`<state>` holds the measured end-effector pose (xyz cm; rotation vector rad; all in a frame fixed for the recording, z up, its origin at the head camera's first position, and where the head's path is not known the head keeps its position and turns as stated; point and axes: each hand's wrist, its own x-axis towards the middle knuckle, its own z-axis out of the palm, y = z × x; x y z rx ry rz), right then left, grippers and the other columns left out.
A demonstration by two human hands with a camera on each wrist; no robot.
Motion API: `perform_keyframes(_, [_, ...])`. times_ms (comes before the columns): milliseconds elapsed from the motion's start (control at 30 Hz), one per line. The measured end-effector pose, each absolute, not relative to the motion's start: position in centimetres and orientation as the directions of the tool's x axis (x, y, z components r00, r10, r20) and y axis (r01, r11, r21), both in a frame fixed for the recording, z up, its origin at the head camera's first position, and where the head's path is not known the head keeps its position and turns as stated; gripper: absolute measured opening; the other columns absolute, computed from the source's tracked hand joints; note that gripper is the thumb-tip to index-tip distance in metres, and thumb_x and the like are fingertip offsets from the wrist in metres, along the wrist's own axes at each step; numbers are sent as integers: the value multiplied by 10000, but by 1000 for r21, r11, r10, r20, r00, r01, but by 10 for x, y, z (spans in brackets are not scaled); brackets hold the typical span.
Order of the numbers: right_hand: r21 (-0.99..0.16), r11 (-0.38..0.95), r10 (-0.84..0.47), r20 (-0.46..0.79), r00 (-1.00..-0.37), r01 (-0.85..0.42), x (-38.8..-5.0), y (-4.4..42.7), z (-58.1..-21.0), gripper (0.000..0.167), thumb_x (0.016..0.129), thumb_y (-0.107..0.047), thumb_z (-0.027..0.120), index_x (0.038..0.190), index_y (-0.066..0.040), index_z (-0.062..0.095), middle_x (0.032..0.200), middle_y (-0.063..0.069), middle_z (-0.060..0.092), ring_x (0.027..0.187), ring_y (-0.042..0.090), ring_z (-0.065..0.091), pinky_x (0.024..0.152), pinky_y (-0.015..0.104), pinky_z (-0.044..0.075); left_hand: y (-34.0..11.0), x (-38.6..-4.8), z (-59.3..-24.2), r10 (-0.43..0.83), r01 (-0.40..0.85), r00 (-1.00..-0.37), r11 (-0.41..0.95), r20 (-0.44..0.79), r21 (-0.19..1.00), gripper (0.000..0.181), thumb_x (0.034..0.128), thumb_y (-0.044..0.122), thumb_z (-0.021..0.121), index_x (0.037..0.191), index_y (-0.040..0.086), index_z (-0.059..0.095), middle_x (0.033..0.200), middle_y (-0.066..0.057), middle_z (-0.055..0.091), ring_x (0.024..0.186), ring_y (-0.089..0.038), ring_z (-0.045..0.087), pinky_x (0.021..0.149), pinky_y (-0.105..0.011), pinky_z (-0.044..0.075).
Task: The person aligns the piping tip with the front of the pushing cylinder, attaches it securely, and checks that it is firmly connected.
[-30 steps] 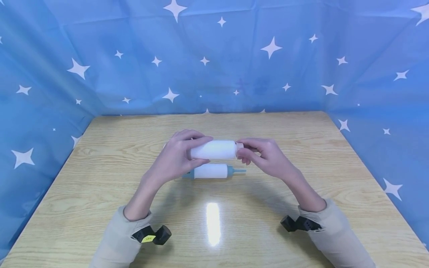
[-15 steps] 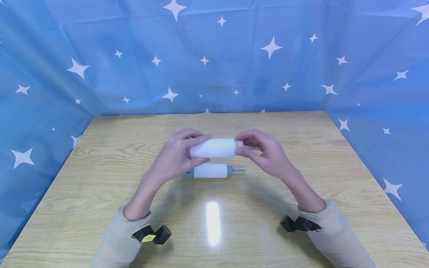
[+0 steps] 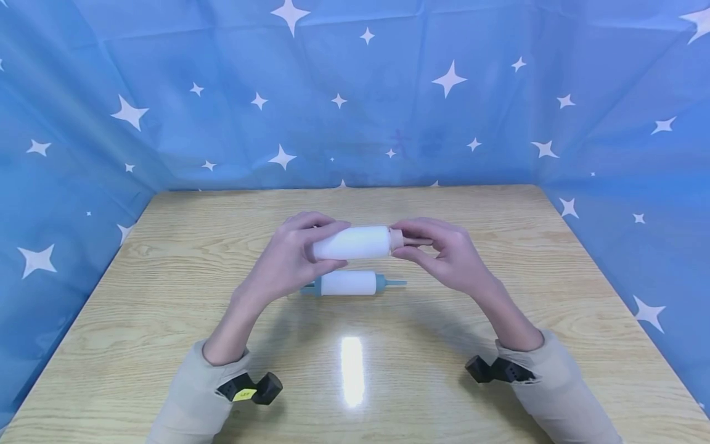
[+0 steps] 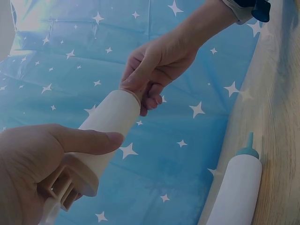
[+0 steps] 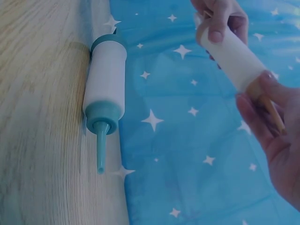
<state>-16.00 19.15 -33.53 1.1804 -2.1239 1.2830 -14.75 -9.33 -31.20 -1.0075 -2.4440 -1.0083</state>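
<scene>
In the head view my left hand (image 3: 294, 259) grips the white barrel of a syringe-type dispenser (image 3: 359, 242) near its rear, thumb along the side. Its beige rear collar (image 4: 84, 176) and openwork plunger (image 4: 65, 187) show in the left wrist view, partly behind my fingers. The dispenser is held level above the table, front end to the right. My right hand (image 3: 452, 259) pinches the beige nozzle cap (image 3: 396, 239) there with thumb and fingers; the thin spout (image 5: 274, 115) runs in toward the palm. A similar teal-and-white dispenser (image 3: 349, 283) lies just below, touched by neither hand.
A light wood-grain table (image 3: 166, 296) carries the teal-and-white dispenser. Behind it and along both sides hangs a blue curtain (image 3: 355, 123) with white stars. A bright light reflection (image 3: 352, 370) shows on the tabletop in front.
The held dispenser has risen slightly in the head view. My right hand's fingers have shifted on the nozzle cap and turned, baring the cap and spout. The teal-and-white dispenser has stayed put.
</scene>
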Motion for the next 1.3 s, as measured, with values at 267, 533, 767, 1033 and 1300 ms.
perform_keyframes(267, [-556,235,-461,659,-595,-797,-160,194,-337,275,885,-47,767,1130,64,708,1045,163,737,868,145,734,748,252,588,-92,-148,-313,496,728,-685,493,533,477,518,740,127,915,1221,63,733,1150,-113,697,1073,-286,625,859,-449,534])
perform_keyframes(533, [-589,246,-470,622,-626,-770,-160,194,-337,206,924,-18,713,1115,60,708,937,126,738,671,139,701,629,239,585,-91,-148,-313,502,735,-678,487,538,472,509,751,128,908,1225,69,732,1143,-107,698,1069,-283,625,852,-453,533])
perform_keyframes(767, [-594,280,-458,608,-649,-754,-159,194,-338,233,958,-123,701,1131,34,712,946,96,743,690,136,704,621,238,581,-91,-147,-313,499,733,-680,483,537,479,517,746,125,910,1227,65,730,1145,-114,696,1077,-293,621,849,-453,539])
perform_keyframes(1033, [-492,267,-502,663,-555,-829,-163,195,-335,605,750,101,820,1313,24,614,1192,134,704,976,229,722,865,258,561,-93,-149,-313,479,717,-697,498,533,489,509,749,115,906,1222,55,729,1165,-133,692,1090,-317,626,858,-471,554])
perform_keyframes(1300, [-453,234,-492,707,-507,-860,-163,195,-333,446,765,93,813,1189,33,687,1112,121,722,974,198,716,856,265,566,-94,-149,-313,491,729,-684,482,539,486,509,755,119,904,1229,61,728,1156,-121,694,1071,-297,628,848,-450,550])
